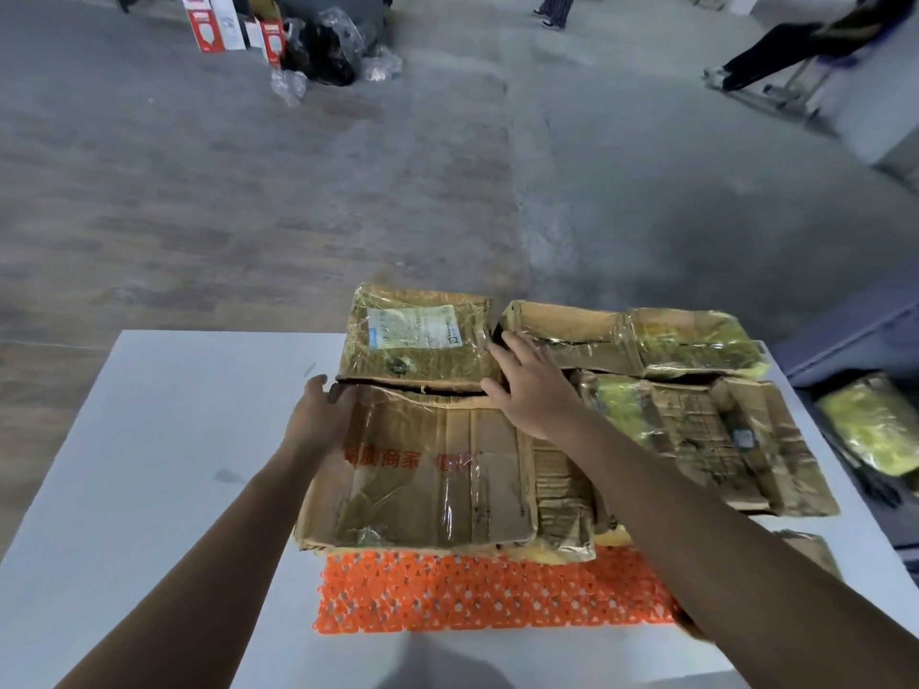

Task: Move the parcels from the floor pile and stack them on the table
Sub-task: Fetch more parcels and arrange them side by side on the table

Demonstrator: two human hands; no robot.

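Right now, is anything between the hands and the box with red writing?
No, nothing visible. The left hand holds the far left corner of the box, and the right hand lies flat on its far right edge. The box is already up on the table.

Red printed characters run in one line across the top face of the front parcel [437, 469], the cardboard one nearest me. Only 商家 can be read; the characters on either side are smeared under tape. Just beyond the front parcel, a white shipping label [415, 326] sits on a taped parcel [398, 370], its print too small for me to read. Right of the front parcel, a small dark sticker [742, 437] is illegible. Far beyond it, the print on the red-and-white cartons [233, 27] is blurred.
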